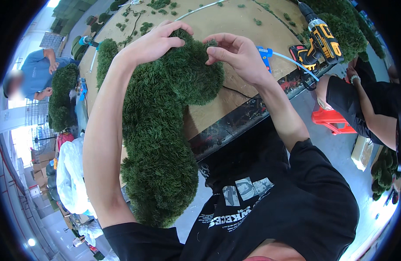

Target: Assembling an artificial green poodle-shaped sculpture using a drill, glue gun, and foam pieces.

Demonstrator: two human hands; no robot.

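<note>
A large figure-like shape covered in dense green artificial foliage (157, 113) lies across the table's front edge, its lower end hanging toward me. My left hand (159, 41) curves over its top end, thumb and forefinger round a tuft there. At the right side of that same end, my right hand (237, 54) is closed in a pinch. A small green sprig (212, 43) shows between its thumb and fingers, close to the foliage surface. The tips of some fingers on both hands are hidden.
Loose sprigs lie on the tan table (235, 21). A yellow-black cordless drill (320, 39) and a blue glue gun (265, 55) with a pale stick are at right. One person (37, 71) works at left; another sits at right near a red stool (331, 119).
</note>
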